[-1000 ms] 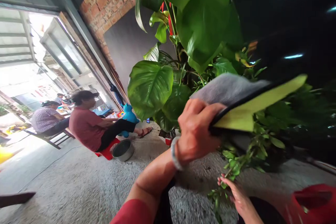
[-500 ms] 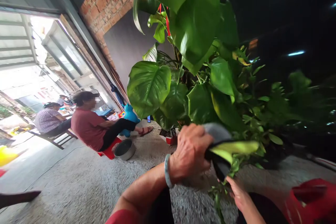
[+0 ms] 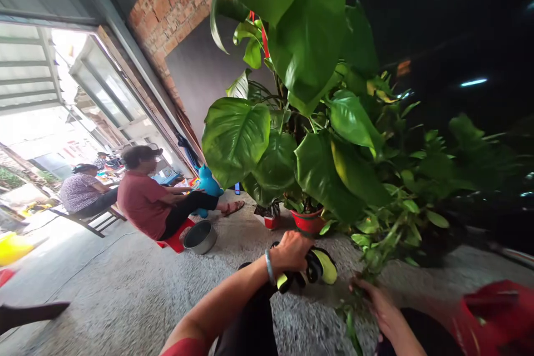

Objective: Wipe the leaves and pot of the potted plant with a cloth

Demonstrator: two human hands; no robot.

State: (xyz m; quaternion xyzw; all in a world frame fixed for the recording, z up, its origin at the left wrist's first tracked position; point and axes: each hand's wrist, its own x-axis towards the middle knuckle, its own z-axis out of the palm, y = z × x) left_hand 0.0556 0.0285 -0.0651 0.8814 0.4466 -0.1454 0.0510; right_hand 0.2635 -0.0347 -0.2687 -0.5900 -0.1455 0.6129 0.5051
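My left hand [image 3: 292, 253], with a pale bracelet at its wrist, is closed around a black and yellow-green object [image 3: 327, 267] low over the floor, in front of my knee. Much of that object lies under the hand, and its kind is unclear. On the right, my right hand [image 3: 381, 306] has its fingers closed on a leafy stem [image 3: 352, 325] that hangs down, partly blurred. Just beyond both hands stand a large broad-leaved plant [image 3: 237, 133], a red pot [image 3: 306, 221] and a bushy smaller-leaved plant [image 3: 400, 233].
A seated person [image 3: 144, 194] in a dark red shirt is at the left, beside a grey metal basin [image 3: 200, 236]. Another person [image 3: 85, 189] sits farther back. A red bag [image 3: 496, 317] lies at the lower right. A blue toy-like figure [image 3: 206, 181] stands by the wall.
My left hand has moved down and left with the black and yellow-green object, uncovering the red pot. My right hand has lowered slightly with the leafy stem.
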